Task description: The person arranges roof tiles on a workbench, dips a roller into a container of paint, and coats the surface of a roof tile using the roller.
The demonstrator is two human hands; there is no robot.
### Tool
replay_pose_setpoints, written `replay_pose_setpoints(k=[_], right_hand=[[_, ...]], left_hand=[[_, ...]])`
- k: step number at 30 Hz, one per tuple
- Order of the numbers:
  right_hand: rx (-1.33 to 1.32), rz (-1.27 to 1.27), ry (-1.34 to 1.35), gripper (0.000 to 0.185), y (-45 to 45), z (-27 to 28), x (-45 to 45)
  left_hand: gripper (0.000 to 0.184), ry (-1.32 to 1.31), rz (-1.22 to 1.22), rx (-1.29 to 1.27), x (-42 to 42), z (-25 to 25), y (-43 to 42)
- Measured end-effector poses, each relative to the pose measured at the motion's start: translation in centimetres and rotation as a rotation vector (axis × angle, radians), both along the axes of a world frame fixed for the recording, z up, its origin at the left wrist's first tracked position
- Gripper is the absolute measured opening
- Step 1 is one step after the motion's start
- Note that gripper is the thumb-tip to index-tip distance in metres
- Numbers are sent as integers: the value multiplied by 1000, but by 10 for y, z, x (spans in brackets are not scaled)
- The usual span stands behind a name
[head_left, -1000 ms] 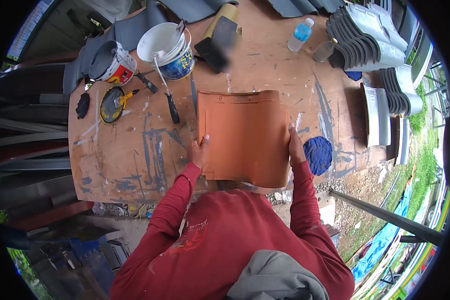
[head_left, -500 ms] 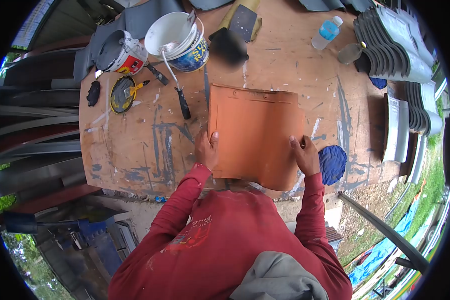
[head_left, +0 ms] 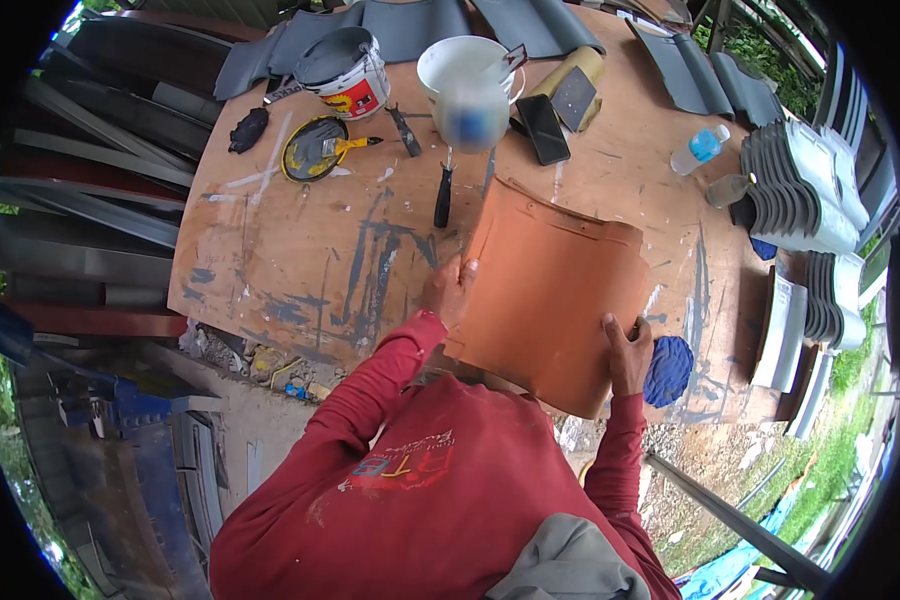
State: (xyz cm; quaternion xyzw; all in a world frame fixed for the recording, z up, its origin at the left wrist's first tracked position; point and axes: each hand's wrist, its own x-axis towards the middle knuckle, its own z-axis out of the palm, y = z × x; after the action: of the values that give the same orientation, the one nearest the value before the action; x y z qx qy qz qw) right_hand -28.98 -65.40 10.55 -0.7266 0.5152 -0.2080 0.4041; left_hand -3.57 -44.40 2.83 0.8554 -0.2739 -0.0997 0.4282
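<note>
An orange roof tile (head_left: 550, 295), curved in a wave, lies between my hands at the front of the wooden table. My left hand (head_left: 452, 288) grips its left edge, thumb on top. On the opposite edge, my right hand (head_left: 626, 352) is closed with the thumb over the surface and the fingers mostly underneath. Just right of that hand is a round dark blue pad (head_left: 669, 371). Beyond the tile's upper left corner lies a paint roller with a black handle (head_left: 443, 197).
Left on the wooden table (head_left: 260, 230) stand a grey paint bucket (head_left: 355, 95), a white bucket (head_left: 430, 75) and a lid with a yellow brush (head_left: 315, 150). Further right are a phone (head_left: 544, 130), a water bottle (head_left: 700, 150) and stacked grey tiles (head_left: 795, 185).
My view has turned and shifted, so the table's contents sit differently in it. The tile, still in both hands, is now tilted clockwise.
</note>
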Motion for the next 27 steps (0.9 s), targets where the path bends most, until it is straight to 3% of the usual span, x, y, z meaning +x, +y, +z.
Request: replay_pose_setpoints(k=[2,4,8,11,17,20,22,25,27], right_hand=[[47,19,-145,72,21,13,7],[89,60,-161,71,45,30,23],[187,311,-189,71,93,43,81],[310,568,-75,71,130,61,141],[255,694,-19,78,208,-38,238],[95,772,182,82,229,-52,256],[212,865,391,85,232,-33,268],[69,1069,217,82,214,-30,265],[111,954,166,81,185,-1,274]], left_hand=[[40,154,30,-87,4,31,29],[44,95,67,-157,15,38,65],[41,45,173,-191,59,20,158],[43,-5,359,-68,91,-4,224],[49,142,501,-4,149,-70,361],[50,140,505,-56,171,-104,389],[50,149,519,-78,184,-112,385],[49,29,484,-24,187,-101,368],[47,19,507,-39,176,-82,356]])
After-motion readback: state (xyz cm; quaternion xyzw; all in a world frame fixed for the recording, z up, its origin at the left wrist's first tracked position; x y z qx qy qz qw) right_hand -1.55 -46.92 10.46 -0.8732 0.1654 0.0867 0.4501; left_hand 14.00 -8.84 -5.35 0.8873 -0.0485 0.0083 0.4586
